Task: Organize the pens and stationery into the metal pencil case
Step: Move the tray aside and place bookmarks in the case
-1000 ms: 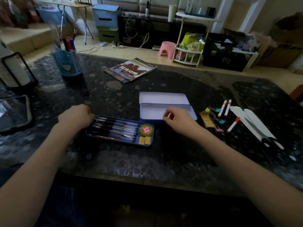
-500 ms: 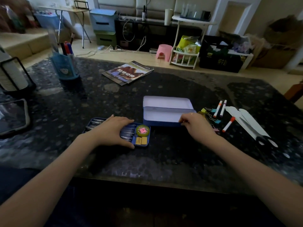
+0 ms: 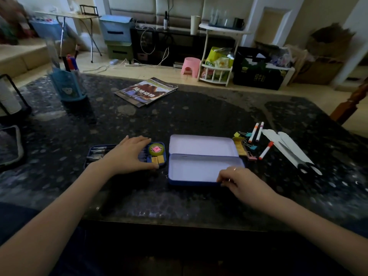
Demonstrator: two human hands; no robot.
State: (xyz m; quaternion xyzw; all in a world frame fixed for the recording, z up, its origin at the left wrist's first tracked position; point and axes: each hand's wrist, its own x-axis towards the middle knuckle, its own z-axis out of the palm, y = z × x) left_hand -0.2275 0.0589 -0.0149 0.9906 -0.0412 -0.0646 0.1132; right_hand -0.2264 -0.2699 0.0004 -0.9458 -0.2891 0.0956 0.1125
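Metal pencil case [image 3: 201, 168] lies open and empty at centre of dark surface [image 3: 199, 114]. Right hand [image 3: 242, 182] pinches its near right rim. Left hand [image 3: 129, 154] lies flat, fingers straight, over pens [image 3: 97, 153] in blue tray [image 3: 159, 165]; round green item [image 3: 156, 150], possibly tape, beside them. Markers [image 3: 256, 132] and binder clips [image 3: 246, 134] lie right of case.

My right hand [image 3: 242, 181] moved from the far right end of the metal pencil case [image 3: 201, 170] to its near right corner and pulled it open flat, lid [image 3: 201, 145] lying back. My left hand [image 3: 132, 154] slid from the tray [image 3: 159, 160]'s left end onto its pens [image 3: 97, 153].
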